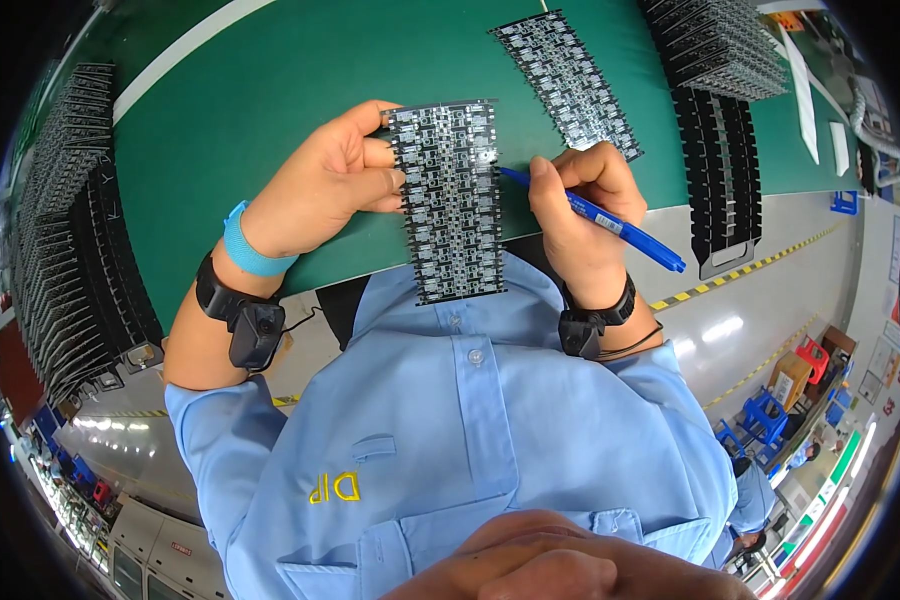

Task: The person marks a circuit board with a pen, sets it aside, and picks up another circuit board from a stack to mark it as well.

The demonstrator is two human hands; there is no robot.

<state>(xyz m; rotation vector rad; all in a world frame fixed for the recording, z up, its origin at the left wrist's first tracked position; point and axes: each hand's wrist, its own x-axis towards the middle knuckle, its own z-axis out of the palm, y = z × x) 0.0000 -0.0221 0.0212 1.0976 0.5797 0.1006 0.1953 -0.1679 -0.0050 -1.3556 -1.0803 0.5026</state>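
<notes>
A black circuit board panel (448,205) packed with small silver parts stands upright before my chest. My left hand (335,175) grips its left edge between thumb and fingers. In my right hand (592,215) is a blue marker pen (635,243), held as for writing. The pen's dark tip points at the panel's right edge, close to it; whether it touches I cannot tell. Beyond my right hand, a second circuit board panel (570,85) lies at a slant on the green table mat (260,85).
On the left stands a black slotted rack (100,270) with many upright boards. Another black slotted rack (720,170) sits at the right, with stacked boards (720,50) at its far end. Blue stools (765,415) and a person in blue (750,500) are off to the lower right.
</notes>
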